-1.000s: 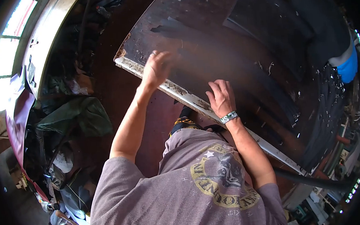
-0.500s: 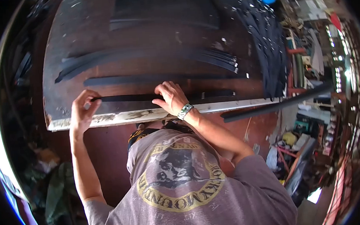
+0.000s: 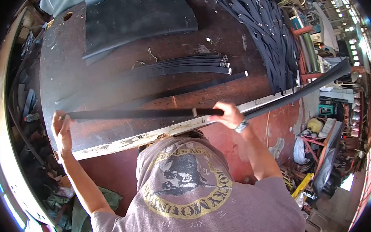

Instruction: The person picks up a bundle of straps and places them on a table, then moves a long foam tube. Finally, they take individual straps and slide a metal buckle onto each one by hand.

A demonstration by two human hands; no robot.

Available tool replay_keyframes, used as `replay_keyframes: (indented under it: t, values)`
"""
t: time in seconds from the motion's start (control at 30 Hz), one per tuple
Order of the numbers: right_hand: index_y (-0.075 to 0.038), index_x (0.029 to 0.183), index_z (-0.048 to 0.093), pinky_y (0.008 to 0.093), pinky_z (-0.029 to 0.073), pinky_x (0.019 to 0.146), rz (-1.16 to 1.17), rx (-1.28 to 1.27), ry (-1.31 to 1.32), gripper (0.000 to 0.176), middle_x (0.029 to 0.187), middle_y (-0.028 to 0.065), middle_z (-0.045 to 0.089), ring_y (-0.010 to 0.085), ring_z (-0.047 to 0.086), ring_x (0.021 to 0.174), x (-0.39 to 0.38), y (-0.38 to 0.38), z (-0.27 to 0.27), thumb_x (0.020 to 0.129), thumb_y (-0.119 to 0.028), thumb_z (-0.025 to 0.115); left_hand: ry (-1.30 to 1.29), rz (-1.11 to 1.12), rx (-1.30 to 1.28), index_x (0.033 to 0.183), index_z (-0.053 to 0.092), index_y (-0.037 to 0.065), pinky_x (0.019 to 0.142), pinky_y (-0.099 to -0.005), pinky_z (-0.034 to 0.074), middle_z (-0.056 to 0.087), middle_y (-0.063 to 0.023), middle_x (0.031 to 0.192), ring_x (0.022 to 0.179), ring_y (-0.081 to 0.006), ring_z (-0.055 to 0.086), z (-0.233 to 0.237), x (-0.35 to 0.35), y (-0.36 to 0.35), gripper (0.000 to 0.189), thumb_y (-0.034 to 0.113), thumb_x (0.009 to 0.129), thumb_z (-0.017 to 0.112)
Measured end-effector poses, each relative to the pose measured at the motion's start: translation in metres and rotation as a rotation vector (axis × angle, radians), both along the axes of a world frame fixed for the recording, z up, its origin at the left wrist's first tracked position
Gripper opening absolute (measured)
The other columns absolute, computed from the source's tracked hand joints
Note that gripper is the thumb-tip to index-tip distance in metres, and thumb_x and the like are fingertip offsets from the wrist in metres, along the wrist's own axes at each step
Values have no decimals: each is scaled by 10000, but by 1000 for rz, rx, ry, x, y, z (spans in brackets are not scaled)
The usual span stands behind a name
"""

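Note:
A long black strap point(image 3: 134, 114) is stretched between my two hands over the front of the dark wooden table. My left hand point(image 3: 63, 131) grips its left end near the table's left edge. My right hand point(image 3: 230, 114) is closed on the other end, close to a small pale band around the strap. Just behind lies a single black strap point(image 3: 200, 85) with a light tip. Farther back, several more straps point(image 3: 182, 66) lie side by side, their light tips at the right.
A large black sheet point(image 3: 141, 23) covers the back of the table point(image 3: 59, 68). At its right side hangs a thick heap of black straps point(image 3: 261, 30). A long dark strip point(image 3: 303, 90) sticks out past the right front corner. Cluttered shelves stand at the right.
My right hand has moved right and my left hand left and down, with the strap now drawn taut between them. The camera view has also shifted and turned.

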State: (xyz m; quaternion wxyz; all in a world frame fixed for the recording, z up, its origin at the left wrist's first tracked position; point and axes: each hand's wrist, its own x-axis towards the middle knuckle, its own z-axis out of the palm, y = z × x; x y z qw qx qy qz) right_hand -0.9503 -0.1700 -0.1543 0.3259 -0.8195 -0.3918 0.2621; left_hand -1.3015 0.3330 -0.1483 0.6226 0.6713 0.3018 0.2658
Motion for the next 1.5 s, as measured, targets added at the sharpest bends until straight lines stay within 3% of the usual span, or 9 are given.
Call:
replay_keyframes:
  t: [0.1,0.17,0.43,0.7,0.8,0.9,1.0,1.23,1.5]
  values:
    - [-24,954,706,347,527,669,9,-51,11,287,827,117,728,215,679,716,54,6,35,841,-245,850,234,-59,58,1094,633,-17,820,-311,482,629,-60,916,882,-163,633,-34,0,15,285,195,905,664]
    - [-34,937,694,379,520,646,33,-53,-170,296,817,148,708,292,692,712,84,31,42,872,-294,820,187,6,-102,993,596,17,858,-310,563,527,-27,925,831,-131,651,-43,26,4,75,78,973,635]
    - [-80,1007,726,444,565,753,154,50,-424,188,952,184,729,405,702,847,184,105,-38,925,-250,729,319,61,2,1079,651,23,854,-317,570,666,-82,1140,920,-135,644,-99,66,75,178,174,986,668]
    - [-33,1103,719,311,555,841,238,-127,23,226,983,50,751,146,701,926,249,121,-32,923,-165,751,928,106,189,981,729,10,804,-409,504,674,-114,936,900,-239,644,-37,59,35,350,311,825,817]
    - [-32,1076,718,307,543,787,254,-197,-78,207,928,49,747,122,677,849,225,121,-26,913,-154,753,893,145,531,995,722,39,882,-415,475,642,-143,1019,967,-309,593,-71,46,9,307,243,791,827]
    - [-47,1091,720,352,542,828,245,-146,-164,243,973,78,706,217,665,879,217,115,-36,881,-157,772,693,548,862,1067,691,63,938,-446,455,640,-133,1060,1058,-333,572,-71,55,-33,300,179,816,809]
    - [-60,1138,715,454,488,995,266,-40,-560,285,1160,109,674,336,599,1131,185,119,-15,876,-163,761,721,688,882,1094,649,77,992,-491,429,621,-159,1098,1107,-377,546,-51,54,-89,311,182,836,788]
    - [-35,1088,730,436,528,899,397,363,-464,193,1062,147,699,337,658,1003,10,242,11,908,-105,719,702,696,786,1348,632,111,1141,-505,353,535,-185,1423,1343,-394,455,-81,55,-136,562,320,857,808]
    - [-121,1207,706,460,483,952,634,381,-520,313,1154,55,626,287,575,1102,-136,388,-58,898,-174,705,624,624,701,1261,675,78,1181,-534,322,514,-191,1479,1432,-407,408,-82,47,-156,507,310,833,817]
